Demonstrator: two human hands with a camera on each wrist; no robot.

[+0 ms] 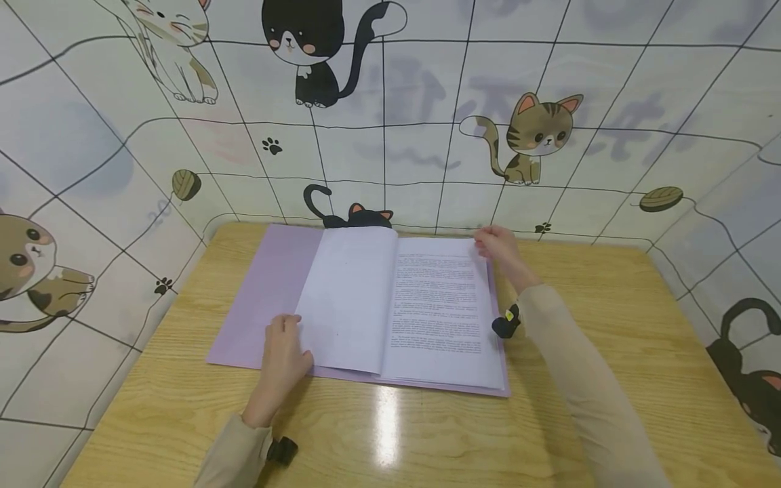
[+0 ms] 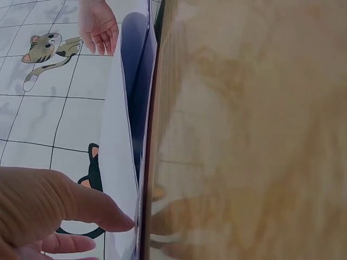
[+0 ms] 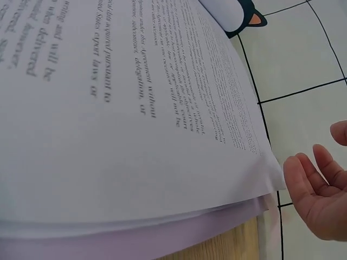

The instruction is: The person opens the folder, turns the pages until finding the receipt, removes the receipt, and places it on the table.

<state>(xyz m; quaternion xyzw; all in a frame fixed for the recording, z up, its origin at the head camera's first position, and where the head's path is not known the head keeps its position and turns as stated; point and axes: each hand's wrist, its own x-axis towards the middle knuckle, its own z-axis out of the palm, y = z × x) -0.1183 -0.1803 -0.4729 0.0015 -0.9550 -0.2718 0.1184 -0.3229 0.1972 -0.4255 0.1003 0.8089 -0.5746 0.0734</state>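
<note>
A lilac folder (image 1: 262,298) lies spread on the table, holding a stack of white sheets. The left sheet (image 1: 348,298) is blank, and the right one (image 1: 436,305) carries dense printed text. My left hand (image 1: 283,356) rests at the lower left of the blank sheet; in the left wrist view its thumb (image 2: 103,208) lies against the paper's edge. At the far right corner of the printed page is my right hand (image 1: 502,249). The right wrist view shows its fingers (image 3: 303,179) loosely bent, right at the page corner, with the palm turned toward the camera.
The wooden table (image 1: 586,325) reaches back to a tiled-pattern wall (image 1: 421,156) with cartoon cats, close behind the folder's far edge. Side walls stand left and right. Black wrist devices (image 1: 506,322) sit on both wrists.
</note>
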